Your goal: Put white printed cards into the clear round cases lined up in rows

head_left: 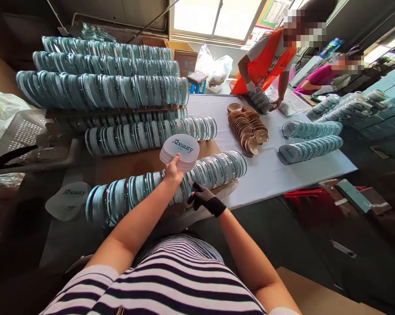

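Bare and closed, my left hand (174, 171) grips a stack of white rounded cards (180, 151) printed "Sbeauty", thumb on top. The cards sit above the nearest row of clear round discs with blue-green rims (220, 168), which stand on edge. My right hand (204, 197), in a dark glove with bare fingertips, is at the near side of that row with its fingers curled. Whether something is between those fingers is hidden. A loose white card (68, 200) with the same print lies at the left.
More disc rows (102, 91) stand behind on the left, beside a white basket (23, 127). Brown round pieces (245, 124) lie mid-table. Two shorter rows (311, 148) are at the right. A person in an orange vest (266, 61) handles discs across the white table (213, 105); another person (319, 76) is behind.
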`<state>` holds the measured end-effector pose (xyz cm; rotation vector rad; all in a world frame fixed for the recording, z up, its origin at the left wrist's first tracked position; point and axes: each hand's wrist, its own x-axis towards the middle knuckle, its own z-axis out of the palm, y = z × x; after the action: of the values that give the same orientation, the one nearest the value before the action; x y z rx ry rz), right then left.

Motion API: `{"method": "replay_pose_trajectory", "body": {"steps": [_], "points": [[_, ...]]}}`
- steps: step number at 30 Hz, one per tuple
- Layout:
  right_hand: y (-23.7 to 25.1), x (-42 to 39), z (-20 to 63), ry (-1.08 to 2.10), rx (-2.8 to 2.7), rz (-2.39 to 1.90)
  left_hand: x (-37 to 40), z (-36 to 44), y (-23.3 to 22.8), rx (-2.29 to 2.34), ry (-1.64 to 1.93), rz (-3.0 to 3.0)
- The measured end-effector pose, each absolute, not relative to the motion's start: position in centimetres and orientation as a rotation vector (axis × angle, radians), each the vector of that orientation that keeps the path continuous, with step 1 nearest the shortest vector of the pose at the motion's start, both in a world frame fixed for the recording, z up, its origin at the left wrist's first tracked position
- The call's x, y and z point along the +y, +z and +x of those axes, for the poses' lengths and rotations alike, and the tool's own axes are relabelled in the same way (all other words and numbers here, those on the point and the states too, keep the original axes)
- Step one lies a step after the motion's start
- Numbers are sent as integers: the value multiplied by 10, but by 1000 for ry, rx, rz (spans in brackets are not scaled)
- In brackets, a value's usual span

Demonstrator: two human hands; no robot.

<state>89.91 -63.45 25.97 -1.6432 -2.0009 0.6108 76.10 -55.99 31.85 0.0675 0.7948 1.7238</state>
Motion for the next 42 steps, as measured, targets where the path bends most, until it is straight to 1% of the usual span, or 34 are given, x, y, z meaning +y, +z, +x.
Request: {"method": "replay_pose_trajectory", "body": {"steps": [3, 4, 5, 10, 13, 16, 18, 20, 22, 24, 26, 29, 31, 34, 38, 42], "points": [[268, -628, 906, 879, -1994, -1445, -564, 769, 317, 827, 1772, 189], [273, -624, 909, 937, -1974, -1391, -565, 772, 316, 838, 1779, 221], [279, -619, 912, 925, -1935, -1366, -566, 774, 316, 844, 1786, 252], [321, -581, 931, 422, -1621, -1374, -580, 775, 318, 848, 1787, 363], [340, -575, 928, 217, -1735, -1325, -595, 769, 317, 857, 1783, 407], [347, -592, 907, 38, -1891, -1298, -607, 761, 314, 890, 1775, 447], [347, -606, 890, 29, -1938, -1362, -611, 757, 314, 912, 1729, 466], [347, -617, 882, 115, -1922, -1488, -610, 752, 316, 890, 1705, 444], [344, -630, 887, 143, -1818, -1638, -605, 746, 320, 853, 1735, 391], [338, -651, 902, 87, -1775, -1755, -599, 735, 323, 830, 1797, 325], [326, -682, 917, 80, -1908, -1814, -592, 723, 323, 832, 1846, 248], [301, -728, 925, 221, -2214, -1789, -585, 708, 319, 833, 1846, 134], [288, -744, 916, 296, -2324, -1754, -584, 705, 316, 822, 1831, 112], [278, -735, 890, 344, -2341, -1754, -584, 706, 315, 792, 1831, 115], [281, -695, 857, 358, -2294, -1872, -585, 708, 319, 811, 1822, 94], [279, -681, 853, 324, -2211, -1966, -585, 706, 322, 837, 1826, 65]]}}
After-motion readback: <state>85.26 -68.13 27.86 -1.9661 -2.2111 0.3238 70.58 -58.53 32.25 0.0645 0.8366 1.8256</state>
